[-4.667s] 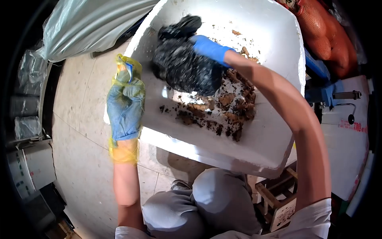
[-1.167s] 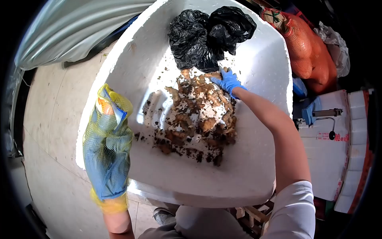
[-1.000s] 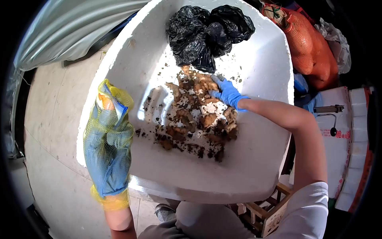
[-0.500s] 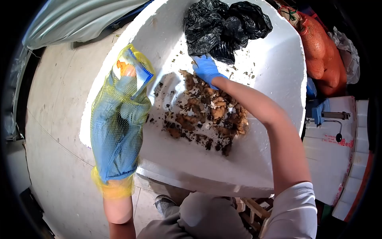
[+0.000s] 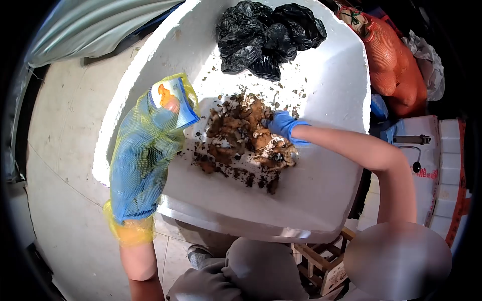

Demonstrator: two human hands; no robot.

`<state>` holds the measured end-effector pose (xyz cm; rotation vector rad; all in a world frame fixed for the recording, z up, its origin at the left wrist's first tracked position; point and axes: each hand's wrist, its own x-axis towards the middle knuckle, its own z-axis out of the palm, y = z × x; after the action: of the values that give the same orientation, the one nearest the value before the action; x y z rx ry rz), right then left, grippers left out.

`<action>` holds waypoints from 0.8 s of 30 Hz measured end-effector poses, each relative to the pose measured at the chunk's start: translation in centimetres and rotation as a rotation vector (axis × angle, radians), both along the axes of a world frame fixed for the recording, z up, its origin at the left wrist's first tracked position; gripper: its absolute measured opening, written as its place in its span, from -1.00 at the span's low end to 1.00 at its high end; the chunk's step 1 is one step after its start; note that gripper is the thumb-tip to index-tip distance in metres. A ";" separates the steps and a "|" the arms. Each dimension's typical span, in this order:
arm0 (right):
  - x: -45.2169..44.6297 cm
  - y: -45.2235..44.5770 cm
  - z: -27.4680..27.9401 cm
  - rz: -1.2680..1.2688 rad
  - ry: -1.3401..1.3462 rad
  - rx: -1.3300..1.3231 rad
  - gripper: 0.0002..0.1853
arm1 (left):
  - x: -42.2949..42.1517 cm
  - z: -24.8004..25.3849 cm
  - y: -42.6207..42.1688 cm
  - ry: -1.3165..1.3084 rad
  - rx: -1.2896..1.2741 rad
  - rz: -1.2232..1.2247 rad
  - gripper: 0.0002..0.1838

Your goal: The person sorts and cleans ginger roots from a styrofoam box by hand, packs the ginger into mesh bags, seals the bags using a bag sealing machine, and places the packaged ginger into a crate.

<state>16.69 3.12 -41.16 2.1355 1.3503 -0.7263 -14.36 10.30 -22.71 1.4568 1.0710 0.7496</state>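
My left hand (image 5: 169,104) is inside a yellow mesh bag (image 5: 145,150) pulled over the forearm, with blue material showing through the net. Its thumb presses on a white and blue label (image 5: 175,95) with an orange picture; the other fingers are hidden. In a blue glove, my right hand (image 5: 284,125) is at the right edge of a pile of wet, brown, lumpy pieces (image 5: 241,125) whose kind I cannot make out. Its fingers are curled against the pile, tips partly hidden. The pile lies among dark crumbs in a large white foam box (image 5: 321,185).
Crumpled black plastic bags (image 5: 271,37) lie at the box's far end. Red mesh sacks (image 5: 394,65) stand to the right, above white foam boxes (image 5: 409,195). A wooden stool (image 5: 321,261) is below the box's near edge. Grey cloth (image 5: 95,30) hangs at upper left.
My right hand has moved from near the black bags down and right to the pile. My left hand and the mesh bag have tilted, turning the label into fuller view. The camera view has shifted slightly.
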 end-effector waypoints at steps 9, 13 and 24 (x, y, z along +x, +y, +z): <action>2.5 1.4 6.7 0.099 0.459 0.304 -0.79 | 1.3 1.3 -0.6 -0.406 -0.248 0.068 -0.55; -0.3 1.9 8.2 0.142 0.431 0.351 -0.61 | 0.5 -0.2 0.4 -0.840 -0.402 0.018 -0.56; -1.3 3.2 6.0 0.386 0.288 0.110 -0.71 | 5.0 -0.2 -5.2 -0.815 -0.593 -0.085 -0.73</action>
<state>15.37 6.33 -35.12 1.8135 1.9252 -0.8339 -9.33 5.08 -22.87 0.5808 0.5143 0.7732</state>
